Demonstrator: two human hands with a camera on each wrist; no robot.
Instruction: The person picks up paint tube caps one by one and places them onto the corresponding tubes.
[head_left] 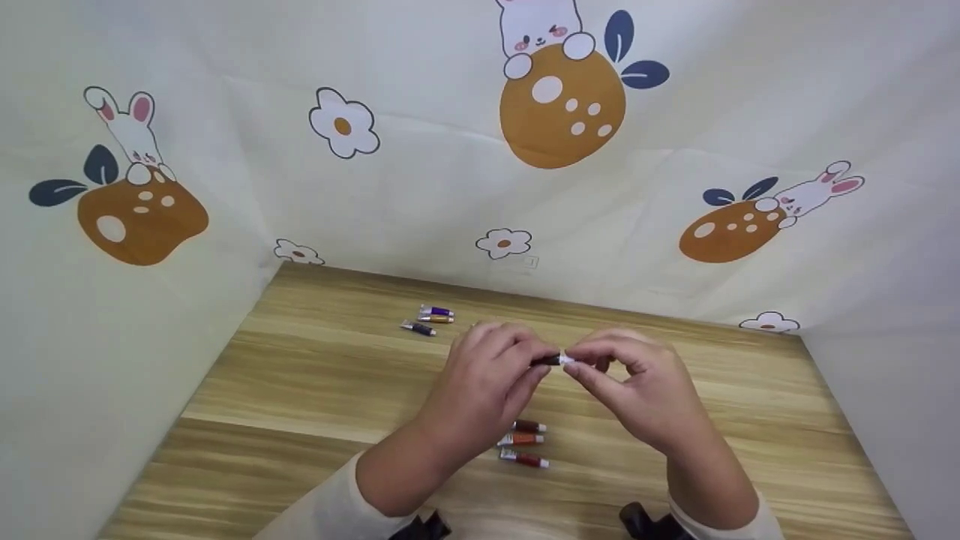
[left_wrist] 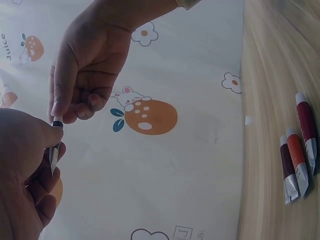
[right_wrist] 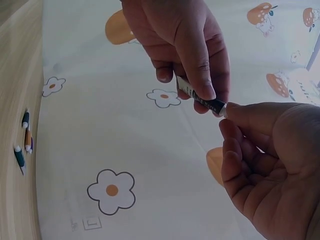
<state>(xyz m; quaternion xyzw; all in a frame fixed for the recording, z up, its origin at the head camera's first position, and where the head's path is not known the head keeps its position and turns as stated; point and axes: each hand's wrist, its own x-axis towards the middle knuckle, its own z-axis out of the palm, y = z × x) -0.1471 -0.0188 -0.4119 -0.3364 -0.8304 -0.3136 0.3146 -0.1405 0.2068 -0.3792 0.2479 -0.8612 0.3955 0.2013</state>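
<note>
A small black paint tube [right_wrist: 215, 106] with a silvery crimped tail is held between both hands, above the table. My left hand [head_left: 487, 371] grips its body between thumb and fingers, the tail showing below the thumb in the left wrist view. At the tube's other end, my right hand [head_left: 649, 390] pinches the white cap [head_left: 566, 360] between thumb and forefinger. The fingertips of the two hands nearly meet there. Most of the tube is hidden by the left fingers in the head view.
Three reddish tubes, among them an orange tube [left_wrist: 297, 157], lie side by side on the wooden table [head_left: 300, 360] below the hands. Farther back left lie a purple tube [head_left: 437, 310], an ochre tube [head_left: 436, 319] and dark tubes. A patterned cloth [head_left: 420, 195] hangs behind.
</note>
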